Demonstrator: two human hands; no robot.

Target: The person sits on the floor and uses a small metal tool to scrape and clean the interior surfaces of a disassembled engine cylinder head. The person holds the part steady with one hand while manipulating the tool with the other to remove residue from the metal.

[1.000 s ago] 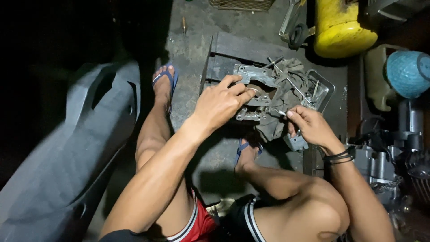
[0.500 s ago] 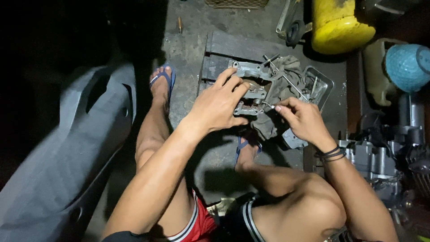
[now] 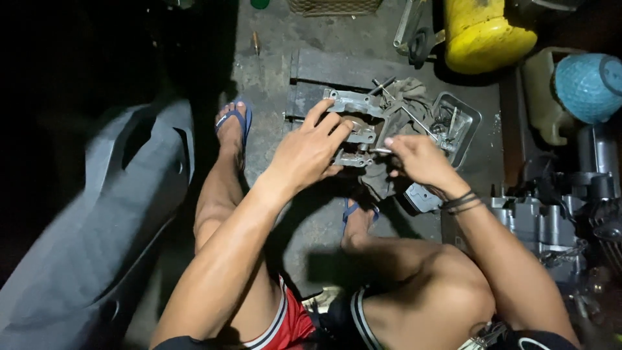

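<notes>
Both hands [image 3: 311, 152] [image 3: 418, 159] gripping grey metal casting [image 3: 353, 107].

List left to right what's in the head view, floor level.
Grey plastic body panel → blue flip-flop → left hand on the grey metal engine part → right hand → metal parts tray → teal helmet.

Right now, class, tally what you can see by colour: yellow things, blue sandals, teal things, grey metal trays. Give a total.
Yellow: 1, the tank
Blue: 2, left sandal and right sandal
Teal: 1, the round cover
Grey: 1, the tray
Total: 5
</notes>
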